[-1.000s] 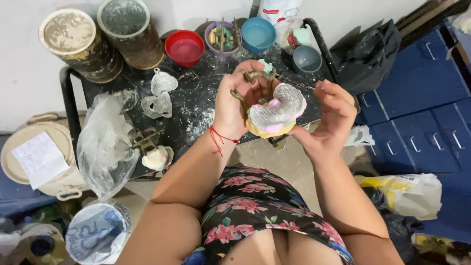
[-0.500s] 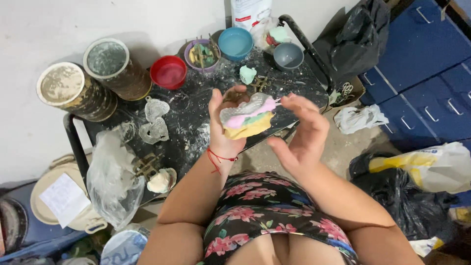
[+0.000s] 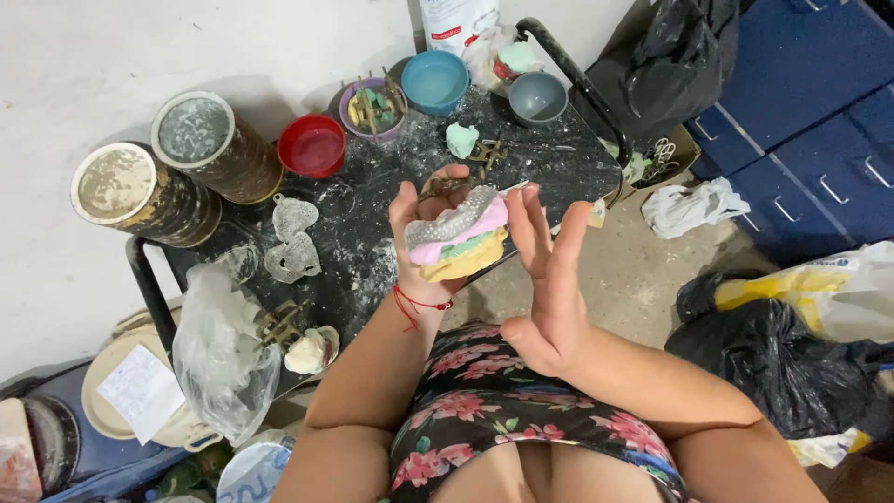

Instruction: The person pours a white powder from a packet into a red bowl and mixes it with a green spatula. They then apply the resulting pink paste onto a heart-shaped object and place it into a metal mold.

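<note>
Holding a layered dental mould (image 3: 458,240) of grey perforated metal tray over pink, green and yellow material, the left hand (image 3: 421,233) closes its grip around the piece from behind, thumb and fingers wrapped on its far side, at the centre of the frame above the near edge of the black dusty table (image 3: 363,224). The right hand (image 3: 549,279) stands open just beside it, fingers spread and palm turned toward the mould, fingertips near or perhaps brushing its right end; I cannot tell whether they touch. The layers look stacked rather than joined, so in my judgement a loosened hold or a tilt could let the yellow bottom layer slide off and drop to the floor, since the piece hangs past the table's edge. A knock from the right hand could do the same. Further up the frame sit a red plastic bowl (image 3: 313,145), a blue bowl (image 3: 435,81) and a grey bowl (image 3: 537,98), with two paint-crusted tin cans (image 3: 172,168) at the upper left. The underside of the mould and the left palm are hidden, and the small brass-coloured pieces on the table are too small to name.
</note>
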